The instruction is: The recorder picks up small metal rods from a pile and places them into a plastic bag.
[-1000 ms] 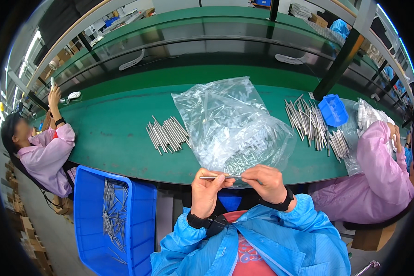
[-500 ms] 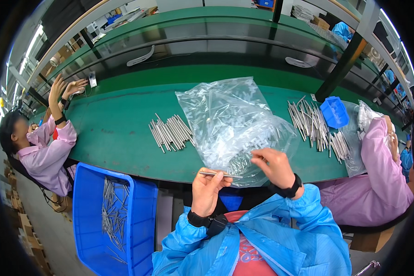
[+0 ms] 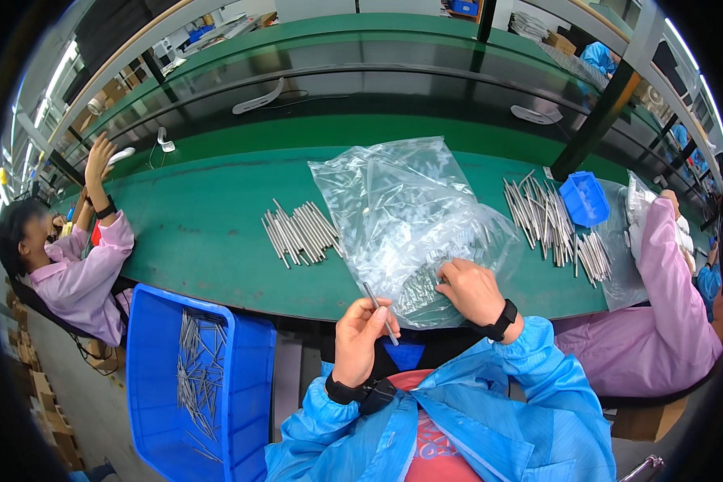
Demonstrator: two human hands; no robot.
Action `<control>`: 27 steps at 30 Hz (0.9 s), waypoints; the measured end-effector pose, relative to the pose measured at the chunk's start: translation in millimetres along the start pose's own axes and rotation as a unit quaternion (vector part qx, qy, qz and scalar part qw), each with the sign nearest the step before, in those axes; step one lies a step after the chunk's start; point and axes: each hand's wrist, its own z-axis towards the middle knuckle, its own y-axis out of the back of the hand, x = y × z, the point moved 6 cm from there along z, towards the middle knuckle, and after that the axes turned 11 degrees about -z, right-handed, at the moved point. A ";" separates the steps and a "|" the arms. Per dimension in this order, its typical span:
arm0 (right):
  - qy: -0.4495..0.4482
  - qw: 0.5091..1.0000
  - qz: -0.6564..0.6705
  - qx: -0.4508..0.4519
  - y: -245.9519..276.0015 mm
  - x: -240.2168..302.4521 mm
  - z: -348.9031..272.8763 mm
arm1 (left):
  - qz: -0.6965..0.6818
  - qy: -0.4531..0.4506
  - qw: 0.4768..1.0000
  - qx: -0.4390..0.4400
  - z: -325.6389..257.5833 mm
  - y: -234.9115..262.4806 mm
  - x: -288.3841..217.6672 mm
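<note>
Rod (image 3: 369, 292) is looking stiff and light, best pinched mid-length. Left hand (image 3: 360, 339) is pinching it; right hand (image 3: 475, 294) is reaching over the bag (image 3: 402, 186), half-curled, hold unclear

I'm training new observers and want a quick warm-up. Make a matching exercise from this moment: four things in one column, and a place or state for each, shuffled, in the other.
Column one
1. Left hand
2. Right hand
3. Large blue bin
4. Small blue tray

Column two
A. Standing on the green bench
B. At the near part of the clear plastic bag
C. Below the bench top, with jumbled rods inside
D. Gripping a metal rod

Pairs: 1-D, 2-B, 3-C, 4-A
</note>
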 end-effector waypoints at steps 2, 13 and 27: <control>-0.011 1.000 -0.008 0.000 -6.3 -3.1 2.5 | 0.042 0.006 0.999 -0.004 -0.9 -3.9 0.5; 0.010 0.996 0.046 -0.073 -5.7 -16.1 0.2 | 0.170 -0.026 0.985 0.027 0.5 -18.2 6.5; -0.014 0.918 0.389 -0.076 47.7 -11.0 -39.7 | 0.292 0.029 0.953 0.074 1.0 -47.3 7.1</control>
